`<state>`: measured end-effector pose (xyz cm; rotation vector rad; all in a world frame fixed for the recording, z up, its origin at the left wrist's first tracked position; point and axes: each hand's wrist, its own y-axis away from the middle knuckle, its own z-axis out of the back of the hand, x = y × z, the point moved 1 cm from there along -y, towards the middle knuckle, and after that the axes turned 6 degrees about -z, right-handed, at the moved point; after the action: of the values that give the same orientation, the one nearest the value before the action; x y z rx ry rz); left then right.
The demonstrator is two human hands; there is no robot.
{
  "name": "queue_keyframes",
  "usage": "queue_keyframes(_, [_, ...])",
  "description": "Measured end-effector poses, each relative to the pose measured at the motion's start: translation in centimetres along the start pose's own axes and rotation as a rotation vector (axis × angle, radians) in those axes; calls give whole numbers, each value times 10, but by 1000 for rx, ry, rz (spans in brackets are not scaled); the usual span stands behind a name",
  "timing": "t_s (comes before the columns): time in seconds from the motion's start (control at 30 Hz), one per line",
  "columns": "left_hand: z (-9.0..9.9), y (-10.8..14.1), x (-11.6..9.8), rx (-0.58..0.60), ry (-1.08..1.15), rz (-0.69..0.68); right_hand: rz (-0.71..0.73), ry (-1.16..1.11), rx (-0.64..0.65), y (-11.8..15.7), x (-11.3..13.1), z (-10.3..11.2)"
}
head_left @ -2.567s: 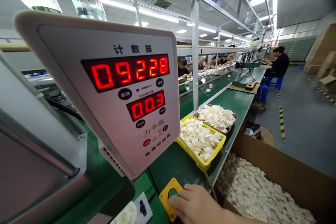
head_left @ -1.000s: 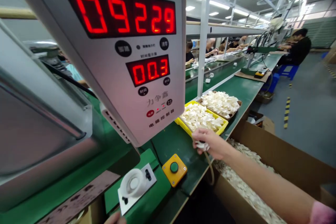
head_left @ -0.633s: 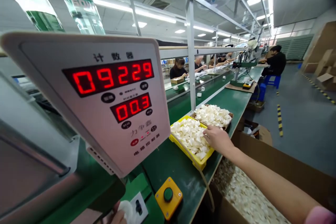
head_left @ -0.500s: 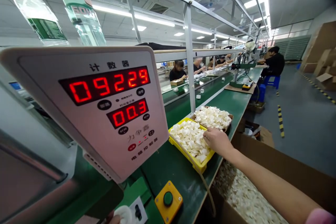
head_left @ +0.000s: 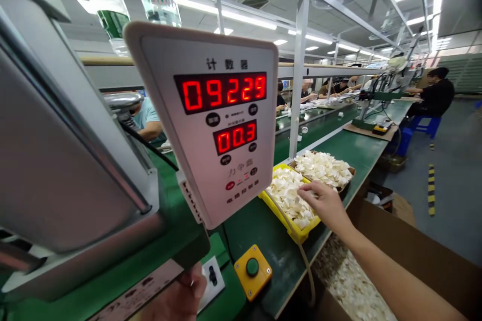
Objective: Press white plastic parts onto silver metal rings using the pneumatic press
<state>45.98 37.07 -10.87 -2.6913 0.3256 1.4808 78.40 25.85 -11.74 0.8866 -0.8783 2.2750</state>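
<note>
My right hand [head_left: 326,203] reaches out over a yellow tray [head_left: 297,234] heaped with small white pieces [head_left: 288,193], fingers apart and fingertips resting on the pile. At the bottom edge, my left hand [head_left: 181,297] lies over a white fixture plate [head_left: 213,281] under the machine; what its fingers enclose is hidden. A yellow box with a green push button [head_left: 252,267] sits on the green bench between the hands. Just above, a white counter panel [head_left: 222,125] shows 09229 and 003 in red digits.
A brown tray [head_left: 348,170] of white pieces stands behind the yellow one. A large cardboard box [head_left: 414,256] holding more pieces is at the right below the bench. A grey machine housing [head_left: 56,160] fills the left. Other people [head_left: 433,93] work along the line.
The counter went from 09228 to 09229. My right hand left the button, carried a white piece to the yellow tray and stays on the pile. My left hand has moved over the fixture plate.
</note>
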Motion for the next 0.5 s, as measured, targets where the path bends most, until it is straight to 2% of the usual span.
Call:
queue_keyframes(0.1, [-5,6,6,-71,-84,-25,-129,-345,346,28,42,-34])
queue_keyframes(0.2, [0,19,14,-188,-189,-107,-170,-485,642,54,80,-75])
queue_keyframes(0.27, [12,31,17,-250,-322,-170,-189,-511,718,66,97,-101])
queue_keyframes(0.33, [26,41,17,-255,-544,-212,-193,-515,735,74,108,-122])
queue_keyframes(0.43, [43,49,18,-170,-913,-284,-139,-524,760,80,117,-143])
queue_keyframes(0.5, [49,48,20,-95,-1125,-421,-91,-511,775,84,121,-150])
